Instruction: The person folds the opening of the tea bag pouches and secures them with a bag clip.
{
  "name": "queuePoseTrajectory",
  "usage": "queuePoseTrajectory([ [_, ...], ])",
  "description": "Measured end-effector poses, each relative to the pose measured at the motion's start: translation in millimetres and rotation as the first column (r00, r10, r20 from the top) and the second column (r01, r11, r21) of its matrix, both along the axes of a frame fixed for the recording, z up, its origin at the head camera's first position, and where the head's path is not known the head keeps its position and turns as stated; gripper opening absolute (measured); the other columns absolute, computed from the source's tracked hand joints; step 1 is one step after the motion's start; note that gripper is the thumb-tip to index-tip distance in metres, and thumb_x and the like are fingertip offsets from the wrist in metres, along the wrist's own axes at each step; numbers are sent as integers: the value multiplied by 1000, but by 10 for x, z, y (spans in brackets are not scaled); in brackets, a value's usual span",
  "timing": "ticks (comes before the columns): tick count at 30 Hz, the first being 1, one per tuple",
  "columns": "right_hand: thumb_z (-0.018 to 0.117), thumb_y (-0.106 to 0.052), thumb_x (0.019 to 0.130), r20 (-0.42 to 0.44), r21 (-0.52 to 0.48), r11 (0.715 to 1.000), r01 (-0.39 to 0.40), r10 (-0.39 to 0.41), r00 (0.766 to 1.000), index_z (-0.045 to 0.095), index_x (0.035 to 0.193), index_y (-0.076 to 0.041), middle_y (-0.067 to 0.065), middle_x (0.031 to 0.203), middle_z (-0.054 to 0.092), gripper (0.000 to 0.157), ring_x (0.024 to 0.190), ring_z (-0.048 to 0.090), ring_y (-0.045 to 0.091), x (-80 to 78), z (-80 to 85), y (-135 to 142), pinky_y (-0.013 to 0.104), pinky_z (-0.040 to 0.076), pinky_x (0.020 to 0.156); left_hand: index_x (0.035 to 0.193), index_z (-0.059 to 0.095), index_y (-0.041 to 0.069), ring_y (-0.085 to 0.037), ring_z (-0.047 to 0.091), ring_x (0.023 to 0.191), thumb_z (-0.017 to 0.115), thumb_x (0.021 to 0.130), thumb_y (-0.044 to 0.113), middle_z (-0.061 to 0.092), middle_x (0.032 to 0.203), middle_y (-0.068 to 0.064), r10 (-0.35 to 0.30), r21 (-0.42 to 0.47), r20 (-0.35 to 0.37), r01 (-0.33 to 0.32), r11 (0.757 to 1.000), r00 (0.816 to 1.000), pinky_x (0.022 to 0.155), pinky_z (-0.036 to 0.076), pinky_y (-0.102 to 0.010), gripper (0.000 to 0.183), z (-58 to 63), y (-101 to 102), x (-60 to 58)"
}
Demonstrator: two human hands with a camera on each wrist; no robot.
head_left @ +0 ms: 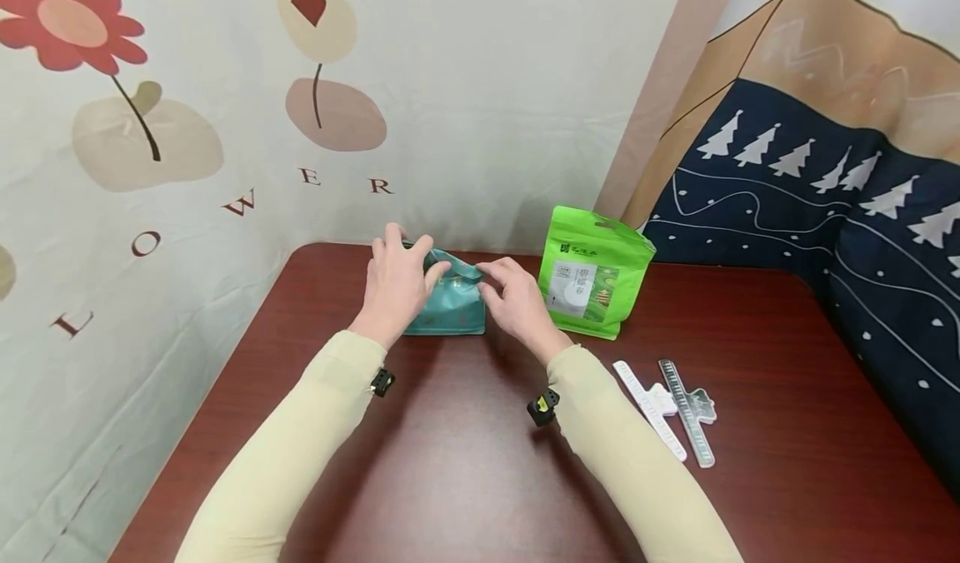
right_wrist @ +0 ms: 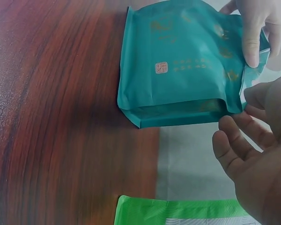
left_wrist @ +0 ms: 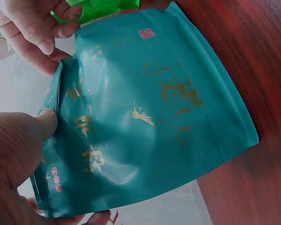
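A teal stand-up pouch (head_left: pixel 453 311) with gold lettering stands at the back of the table. My left hand (head_left: pixel 396 281) grips the left part of its top, thumb in front and fingers behind. At the right end of the top, my right hand (head_left: pixel 517 298) pinches the corner between thumb and fingers. In the left wrist view the pouch (left_wrist: pixel 150 108) shows its upper part bent over along a crease under the thumb. The right wrist view shows the side gusset of the pouch (right_wrist: pixel 178 70) and the folded edge between both hands.
A bright green pouch (head_left: pixel 596 276) with a white label stands right of the teal one. Nearer on the right lie a white bag clip (head_left: pixel 651 411) and a clear bag clip (head_left: pixel 688 417). Patterned cloth (head_left: pixel 480 113) hangs behind the dark red table (head_left: pixel 450 446).
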State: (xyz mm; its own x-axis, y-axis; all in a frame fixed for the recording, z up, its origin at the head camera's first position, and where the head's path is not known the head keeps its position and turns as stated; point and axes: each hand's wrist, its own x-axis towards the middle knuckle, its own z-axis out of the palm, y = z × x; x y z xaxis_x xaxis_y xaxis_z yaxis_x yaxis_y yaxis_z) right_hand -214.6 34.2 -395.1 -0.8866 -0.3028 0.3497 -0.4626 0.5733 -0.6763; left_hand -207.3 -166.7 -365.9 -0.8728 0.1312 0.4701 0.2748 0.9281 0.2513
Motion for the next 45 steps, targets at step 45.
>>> queuePoseTrajectory([
  [45,70,-4,96,-72,45,999,-17,21,997,69,131,0,14,123,68,35,92,67,29,570,31,920,42,56,78,116,71,7,-42,43,109,70,100,33,47,130,-23,43,-46,64,-40,998,997,91,40,-54,31,138,34,74],
])
